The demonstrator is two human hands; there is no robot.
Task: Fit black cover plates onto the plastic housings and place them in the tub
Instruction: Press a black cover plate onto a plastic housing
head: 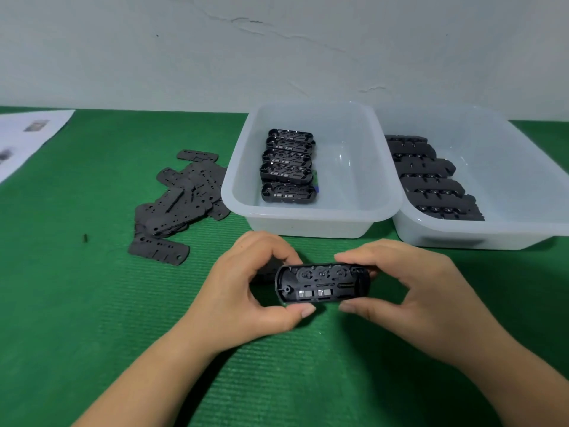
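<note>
Both hands, left hand (243, 291) and right hand (409, 291), pinch one open housing (321, 283) above the green mat (92, 303). Five housings (288, 166) sit in the near tub (311, 223); the cover-plate pile (181, 195) lies left, too overlapped to count.

The mat (92, 303) carries all items. Two tubs stand side by side at its far edge, right of centre, rims touching. The left tub (308, 224) holds a row of five housings (288, 164) running front to back along its left half. The right tub (462, 238) holds a row of housings (431, 177) along its left side. A pile of cover plates (181, 192) lies on the mat just left of the left tub; one plate (158, 249) lies at the pile's near edge. Paper sheets (27, 137) lie at the far left corner. In front of the left tub, the left hand (246, 297) and right hand (415, 300) hold one housing (321, 283) between them above the mat.
</note>
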